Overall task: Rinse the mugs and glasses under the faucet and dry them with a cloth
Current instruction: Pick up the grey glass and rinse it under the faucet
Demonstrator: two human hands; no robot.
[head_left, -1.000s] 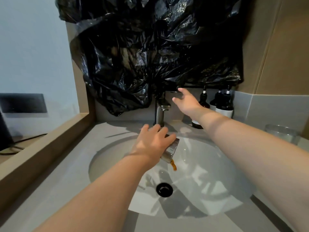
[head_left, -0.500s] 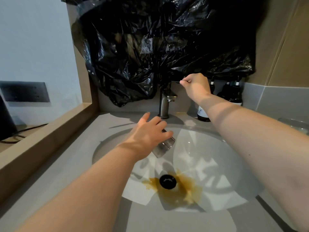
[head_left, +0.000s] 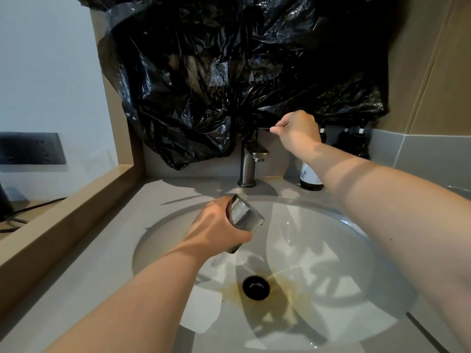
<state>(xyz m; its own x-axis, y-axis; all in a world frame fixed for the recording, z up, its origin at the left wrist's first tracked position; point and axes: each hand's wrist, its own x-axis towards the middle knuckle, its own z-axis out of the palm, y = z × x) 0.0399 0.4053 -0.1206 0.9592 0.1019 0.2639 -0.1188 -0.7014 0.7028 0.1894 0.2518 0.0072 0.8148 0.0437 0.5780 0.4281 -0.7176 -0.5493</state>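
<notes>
My left hand (head_left: 216, 225) gripped the glass (head_left: 244, 217) around its side, in front of the faucet (head_left: 248, 161) and lower, over the sink (head_left: 158, 240). The glass was tipped. I could not tell which end was its mouth. I think it was light but hard, slippery when wet and easy to break, so the side was the best place to hold. My right hand (head_left: 298, 131) was curled at the thin handle (head_left: 263, 129) on top of the faucet and seemed to pinch it. A black bag (head_left: 229, 72) hid the wall behind the faucet.
</notes>
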